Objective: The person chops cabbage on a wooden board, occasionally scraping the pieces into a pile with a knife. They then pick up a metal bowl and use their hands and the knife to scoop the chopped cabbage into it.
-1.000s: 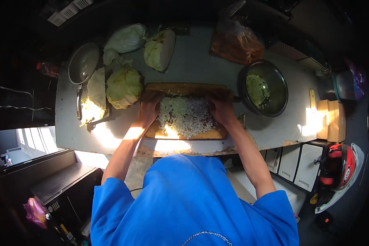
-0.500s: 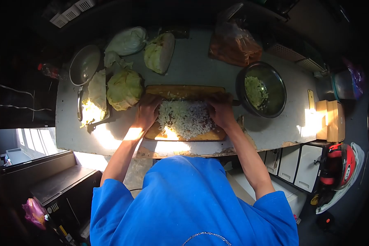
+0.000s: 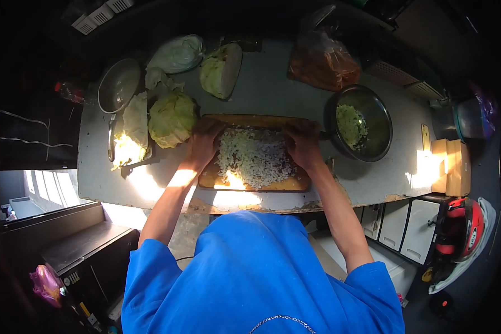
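A wooden cutting board [image 3: 261,119] lies near the front edge of the table, with a spread of finely chopped cabbage [image 3: 253,158] on it. Across the far side of the pile runs a knife [image 3: 324,135], mostly hidden by my hands and the shade. My right hand [image 3: 303,143] is closed around its handle end, which pokes out to the right. At the other end my left hand [image 3: 206,138] has its fingers closed on the blade's far end. Just left of the board sits a cabbage head [image 3: 173,119]. A metal bowl [image 3: 379,133] with chopped cabbage inside stands to the right.
A cut cabbage piece [image 3: 221,72] and a bagged cabbage [image 3: 176,54] lie at the back. A pan [image 3: 118,83] and loose leaves [image 3: 133,122] are on the left. Behind the bowl is a bag of orange contents [image 3: 325,67]. A cardboard box [image 3: 451,166] stands right.
Both hands, with the knife, have shifted slightly away from me over the far edge of the chopped cabbage. The whole view has moved a little; other things stay in place.
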Action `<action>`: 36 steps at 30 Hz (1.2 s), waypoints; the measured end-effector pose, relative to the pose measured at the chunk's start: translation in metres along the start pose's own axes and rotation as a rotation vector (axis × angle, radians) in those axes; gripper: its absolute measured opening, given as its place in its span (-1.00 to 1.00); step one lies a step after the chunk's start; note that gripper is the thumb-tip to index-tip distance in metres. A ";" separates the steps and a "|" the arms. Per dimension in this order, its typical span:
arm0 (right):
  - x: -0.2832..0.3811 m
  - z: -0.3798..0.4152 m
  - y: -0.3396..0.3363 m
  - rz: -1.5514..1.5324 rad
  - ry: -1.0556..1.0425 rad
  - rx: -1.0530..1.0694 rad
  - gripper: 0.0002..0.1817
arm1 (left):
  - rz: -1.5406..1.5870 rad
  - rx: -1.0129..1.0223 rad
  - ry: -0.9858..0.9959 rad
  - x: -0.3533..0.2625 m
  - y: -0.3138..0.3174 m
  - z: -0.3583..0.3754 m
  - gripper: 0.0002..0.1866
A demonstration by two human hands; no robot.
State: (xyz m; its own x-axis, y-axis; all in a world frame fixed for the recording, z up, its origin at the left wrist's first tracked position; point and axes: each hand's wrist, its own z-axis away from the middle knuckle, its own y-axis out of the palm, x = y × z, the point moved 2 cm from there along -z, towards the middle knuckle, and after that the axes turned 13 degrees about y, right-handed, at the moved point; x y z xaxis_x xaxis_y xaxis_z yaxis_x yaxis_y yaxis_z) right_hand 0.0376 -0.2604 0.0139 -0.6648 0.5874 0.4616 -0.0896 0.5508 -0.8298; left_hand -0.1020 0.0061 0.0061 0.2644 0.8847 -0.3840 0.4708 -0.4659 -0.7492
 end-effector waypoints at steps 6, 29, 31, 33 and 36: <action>-0.007 -0.004 0.003 0.033 -0.036 -0.001 -0.71 | 0.002 -0.040 0.048 0.006 0.008 0.000 -0.71; -0.007 -0.020 0.012 0.029 -0.049 0.000 -0.66 | -0.050 -0.027 -0.008 0.013 0.009 -0.007 -0.76; -0.008 -0.019 0.012 0.019 -0.079 0.002 -0.62 | -0.084 -0.027 0.004 0.008 0.010 -0.005 -0.78; -0.007 -0.024 0.008 0.053 -0.095 0.014 -0.61 | -0.101 0.003 0.003 0.011 0.011 -0.009 -0.80; 0.004 -0.023 -0.003 0.116 -0.117 0.038 -0.61 | -0.145 -0.002 -0.024 0.011 0.017 0.002 -0.83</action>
State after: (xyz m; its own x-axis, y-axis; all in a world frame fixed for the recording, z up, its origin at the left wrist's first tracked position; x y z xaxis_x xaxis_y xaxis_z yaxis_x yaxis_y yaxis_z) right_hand 0.0521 -0.2460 0.0259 -0.7537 0.5715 0.3244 -0.0337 0.4594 -0.8876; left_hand -0.0931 0.0083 -0.0123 0.1732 0.9427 -0.2851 0.5041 -0.3335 -0.7966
